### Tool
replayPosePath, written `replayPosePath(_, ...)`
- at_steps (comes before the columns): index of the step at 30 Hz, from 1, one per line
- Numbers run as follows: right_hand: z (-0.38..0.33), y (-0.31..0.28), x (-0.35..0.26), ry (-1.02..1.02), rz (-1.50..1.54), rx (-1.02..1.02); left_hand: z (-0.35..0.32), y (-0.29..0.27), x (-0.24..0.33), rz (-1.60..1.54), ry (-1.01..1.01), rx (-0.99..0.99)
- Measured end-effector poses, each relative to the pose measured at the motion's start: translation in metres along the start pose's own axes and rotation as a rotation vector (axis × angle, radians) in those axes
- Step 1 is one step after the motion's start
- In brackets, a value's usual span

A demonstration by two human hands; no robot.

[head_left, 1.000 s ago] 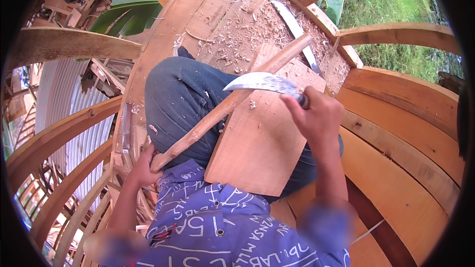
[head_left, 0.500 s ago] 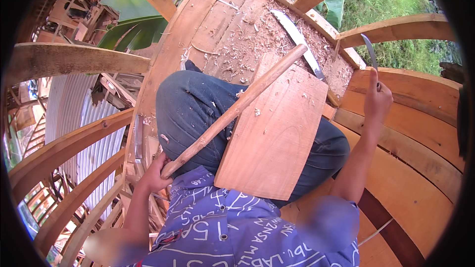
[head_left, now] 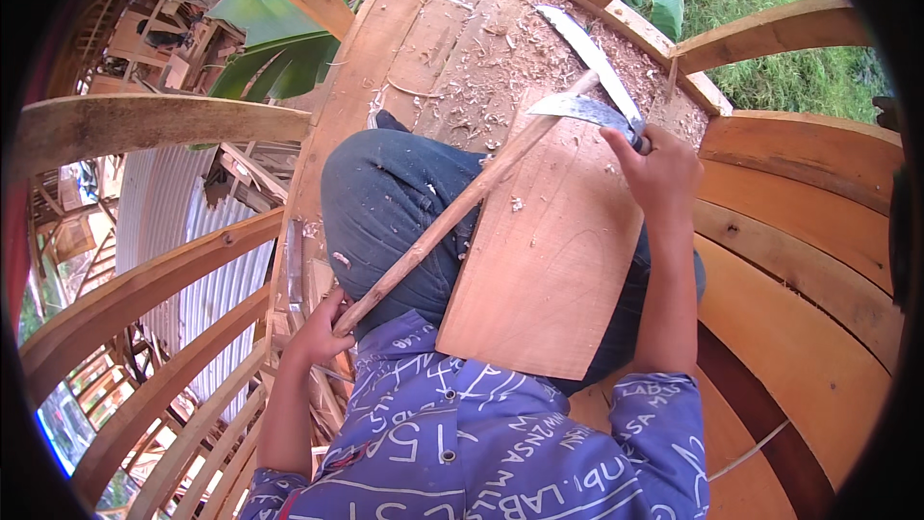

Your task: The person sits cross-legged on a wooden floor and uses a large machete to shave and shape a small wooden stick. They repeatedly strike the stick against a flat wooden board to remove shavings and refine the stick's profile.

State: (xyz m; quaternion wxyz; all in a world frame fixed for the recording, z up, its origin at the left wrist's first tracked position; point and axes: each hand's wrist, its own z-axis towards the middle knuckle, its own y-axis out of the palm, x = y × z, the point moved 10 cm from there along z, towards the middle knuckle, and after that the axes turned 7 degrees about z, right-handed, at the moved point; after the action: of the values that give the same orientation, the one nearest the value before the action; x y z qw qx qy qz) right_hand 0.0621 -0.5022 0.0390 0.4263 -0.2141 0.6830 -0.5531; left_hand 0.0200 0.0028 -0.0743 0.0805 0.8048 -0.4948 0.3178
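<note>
1. From my remote seat I see the left hand (head_left: 325,329) closed around the near end of a long wooden stick (head_left: 438,228).
2. Right hand (head_left: 664,176) grips a curved knife (head_left: 585,110); its blade crosses above the stick's far part, can't tell if they touch.
3. Stick slants over a flat board (head_left: 549,260) on the lap.
4. Longer curved blade (head_left: 595,56) lies among wood shavings (head_left: 486,58) beyond.
</note>
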Motion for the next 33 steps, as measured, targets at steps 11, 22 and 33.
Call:
replayPosePath(11,-0.001,-0.025,0.046,0.164,0.028,0.213,0.000,-0.001,0.007,-0.033,0.036,-0.007)
replayPosePath(22,-0.032,-0.036,0.088,0.231,0.086,0.179,-0.001,-0.002,0.018,-0.036,0.063,-0.004)
replayPosePath(33,-0.049,-0.014,0.103,0.246,0.341,0.113,-0.014,0.002,0.035,-0.071,-0.007,0.057)
